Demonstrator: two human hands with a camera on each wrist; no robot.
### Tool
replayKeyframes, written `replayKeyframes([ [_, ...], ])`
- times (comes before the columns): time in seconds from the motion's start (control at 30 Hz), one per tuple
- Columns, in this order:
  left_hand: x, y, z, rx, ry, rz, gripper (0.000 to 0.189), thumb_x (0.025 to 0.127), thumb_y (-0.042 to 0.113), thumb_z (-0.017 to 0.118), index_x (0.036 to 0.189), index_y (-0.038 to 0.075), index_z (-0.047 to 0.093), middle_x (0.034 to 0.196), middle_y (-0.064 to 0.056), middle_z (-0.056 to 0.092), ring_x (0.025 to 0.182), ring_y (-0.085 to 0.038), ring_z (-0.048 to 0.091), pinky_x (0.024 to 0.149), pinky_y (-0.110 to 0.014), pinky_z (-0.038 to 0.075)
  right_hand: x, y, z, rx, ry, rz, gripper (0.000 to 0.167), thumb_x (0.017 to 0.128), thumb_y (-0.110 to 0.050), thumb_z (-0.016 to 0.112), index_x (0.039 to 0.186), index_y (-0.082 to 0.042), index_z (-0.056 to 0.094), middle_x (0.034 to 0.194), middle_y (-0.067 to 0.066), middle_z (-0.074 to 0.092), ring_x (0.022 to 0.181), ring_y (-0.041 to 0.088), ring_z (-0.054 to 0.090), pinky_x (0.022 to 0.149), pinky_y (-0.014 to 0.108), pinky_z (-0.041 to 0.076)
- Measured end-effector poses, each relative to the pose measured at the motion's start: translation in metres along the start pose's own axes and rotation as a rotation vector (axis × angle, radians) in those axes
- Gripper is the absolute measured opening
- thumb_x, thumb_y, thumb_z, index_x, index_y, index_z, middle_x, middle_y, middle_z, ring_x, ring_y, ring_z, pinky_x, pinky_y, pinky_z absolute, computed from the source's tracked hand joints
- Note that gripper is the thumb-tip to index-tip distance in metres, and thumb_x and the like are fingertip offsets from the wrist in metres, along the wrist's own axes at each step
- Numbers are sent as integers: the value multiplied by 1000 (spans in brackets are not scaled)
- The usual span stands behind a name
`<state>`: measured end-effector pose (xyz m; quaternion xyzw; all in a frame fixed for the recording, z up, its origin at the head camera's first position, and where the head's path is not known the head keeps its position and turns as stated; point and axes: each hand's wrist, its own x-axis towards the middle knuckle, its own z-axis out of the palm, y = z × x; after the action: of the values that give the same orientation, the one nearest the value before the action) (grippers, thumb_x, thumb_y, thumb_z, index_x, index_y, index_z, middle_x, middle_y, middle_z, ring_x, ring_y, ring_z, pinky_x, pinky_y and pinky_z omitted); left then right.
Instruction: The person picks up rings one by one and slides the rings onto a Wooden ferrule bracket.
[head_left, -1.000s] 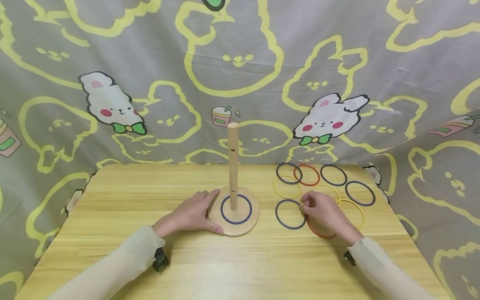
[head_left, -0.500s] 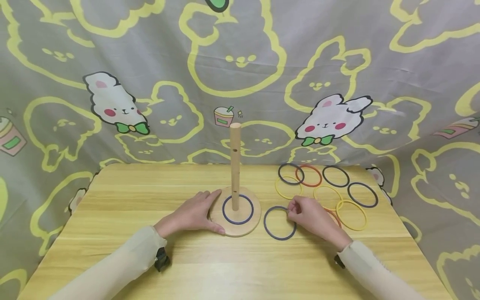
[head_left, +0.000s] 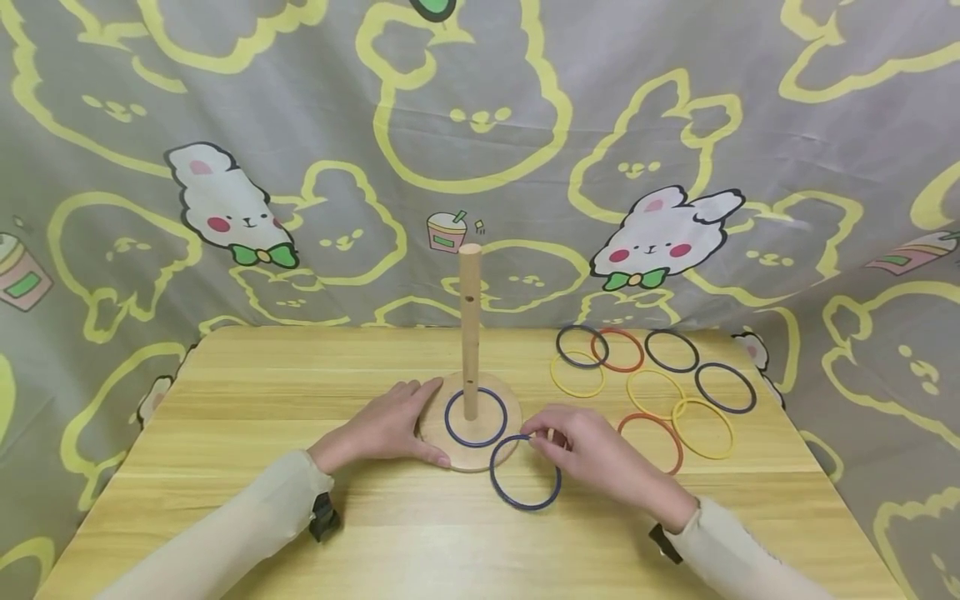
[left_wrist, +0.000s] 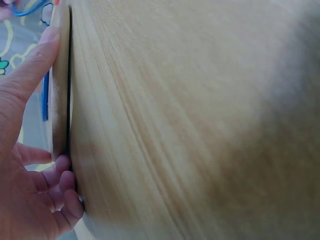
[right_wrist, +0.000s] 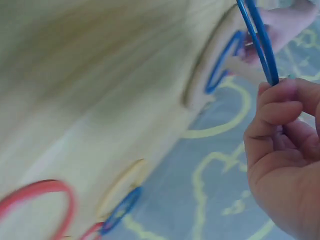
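Note:
A wooden peg stand (head_left: 469, 333) with a round base (head_left: 438, 450) stands mid-table. One blue ring (head_left: 447, 433) lies on that base around the foot of the peg. My left hand (head_left: 382, 425) holds the base at its left edge, thumb in front and fingers behind. In the left wrist view, the thumb lies along the rim (left_wrist: 61, 100) and the fingertips curl at its edge. Between thumb and fingertips my right hand (head_left: 592, 450) pinches another blue ring (head_left: 525, 507), which overlaps the base's front right edge in the head view. The right wrist view shows this held ring (right_wrist: 260, 40) nearly edge-on.
Loose rings lie on the table's right side: a red ring (head_left: 681, 454), a yellow ring (head_left: 731, 437), dark rings such as the far right one (head_left: 752, 396), and several more, some overlapping. A patterned curtain (head_left: 480, 83) hangs behind the table (head_left: 375, 533).
The right hand has drawn the blue ring leftward and toward the front, from among the loose rings to the base's edge. The red ring it covered now shows. The left hand stays put.

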<state>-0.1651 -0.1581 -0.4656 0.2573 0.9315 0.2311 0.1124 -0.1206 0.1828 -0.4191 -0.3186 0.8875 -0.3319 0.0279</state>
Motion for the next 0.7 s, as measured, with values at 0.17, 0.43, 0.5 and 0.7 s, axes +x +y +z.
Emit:
replayKeyframes([
  [0.17,0,0,0,4,-1,2,135,73,76,91,169,0,34,149,-26,57,133,-40,57,106,-59,52,8,-29,-8,91,33,-52,16,106,-11,74,118,-18,81,86,-17,63,70,3,57,59,25,52],
  [0.43,0,0,0,12,8,35,134,72,73,93,168,-1,36,137,-19,62,124,-34,58,101,-55,54,25,-74,-33,289,247,-153,20,104,-3,72,121,-11,77,90,-6,67,65,13,63,56,29,55],
  [0.5,0,-1,0,-3,5,45,133,73,72,93,168,-1,36,143,-22,61,129,-38,57,105,-57,52,29,-82,-39,313,284,-159,19,105,-2,71,122,-9,76,91,-4,67,65,14,64,57,29,57],
  [0.7,0,-2,0,-24,4,44,131,75,71,92,167,-4,36,159,-30,49,145,-48,47,115,-62,44,44,-103,-58,426,372,-191,20,104,2,70,124,-2,73,88,2,67,63,20,64,56,30,56],
])
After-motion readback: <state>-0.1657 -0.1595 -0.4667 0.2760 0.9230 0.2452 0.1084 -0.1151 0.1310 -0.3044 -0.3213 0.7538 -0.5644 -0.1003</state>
